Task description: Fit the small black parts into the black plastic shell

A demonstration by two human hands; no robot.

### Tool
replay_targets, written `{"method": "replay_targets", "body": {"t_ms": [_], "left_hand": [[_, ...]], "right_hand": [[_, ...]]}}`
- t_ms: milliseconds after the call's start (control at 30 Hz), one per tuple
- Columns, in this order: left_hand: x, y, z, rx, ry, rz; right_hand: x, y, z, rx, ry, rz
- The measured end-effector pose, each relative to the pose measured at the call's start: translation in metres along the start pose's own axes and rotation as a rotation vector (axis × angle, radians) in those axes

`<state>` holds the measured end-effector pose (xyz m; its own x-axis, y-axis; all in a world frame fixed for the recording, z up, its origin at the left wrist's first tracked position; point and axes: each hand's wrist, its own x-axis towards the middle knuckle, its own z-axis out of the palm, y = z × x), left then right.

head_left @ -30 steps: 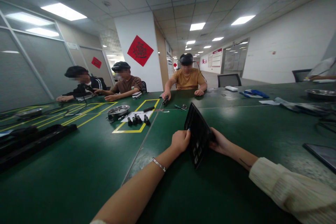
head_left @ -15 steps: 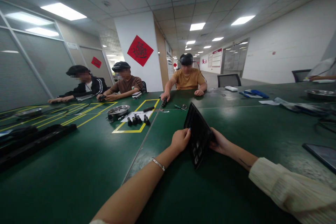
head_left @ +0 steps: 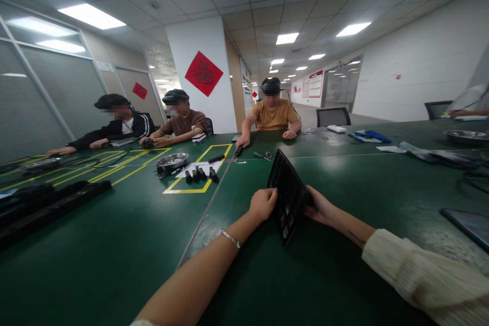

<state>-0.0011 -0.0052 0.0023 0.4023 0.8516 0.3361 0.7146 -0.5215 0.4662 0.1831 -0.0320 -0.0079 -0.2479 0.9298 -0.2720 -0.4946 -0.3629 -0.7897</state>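
Observation:
A black tablet (head_left: 287,198) stands tilted on edge over the green table in front of me, pale spots showing on the lower part of its dark face. My left hand (head_left: 263,202) is closed at its near-left side, with the thumb against the face. From the right, my right hand (head_left: 319,206) grips the back edge; some of its fingers are hidden behind the tablet.
Beyond the tablet lie scissors (head_left: 267,155). Left of centre, a metal bowl (head_left: 172,160) and several black cylindrical parts (head_left: 199,173) sit by yellow tape. Another tablet (head_left: 468,224) lies at right. Across the table sits a person in a tan shirt (head_left: 273,116).
My hands and the tablet stay almost still. The far-left person's arm has reached further left, and the hand of the person across has shifted slightly on a dark object.

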Motion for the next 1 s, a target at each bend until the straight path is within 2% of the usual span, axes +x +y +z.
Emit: {"method": "replay_targets", "body": {"t_ms": [200,500,800,1000], "left_hand": [[-0.0014,0.0041,-0.0015,0.028,0.035,0.004],[-0.0037,0.0046,-0.0016,0.133,0.021,0.011],[-0.0035,0.0036,-0.0016,0.232,0.011,0.012],[-0.0047,0.0052,-0.0028,0.229,0.010,0.027]], "right_hand": [[-0.0026,-0.0016,0.0028,0.016,0.017,0.006],[-0.0037,-0.0006,0.0037,0.039,0.038,0.004],[0.0024,0.0019,-0.0021,0.003,-0.046,-0.001],[-0.0013,0.0009,0.0020,0.002,0.001,-0.010]]}}
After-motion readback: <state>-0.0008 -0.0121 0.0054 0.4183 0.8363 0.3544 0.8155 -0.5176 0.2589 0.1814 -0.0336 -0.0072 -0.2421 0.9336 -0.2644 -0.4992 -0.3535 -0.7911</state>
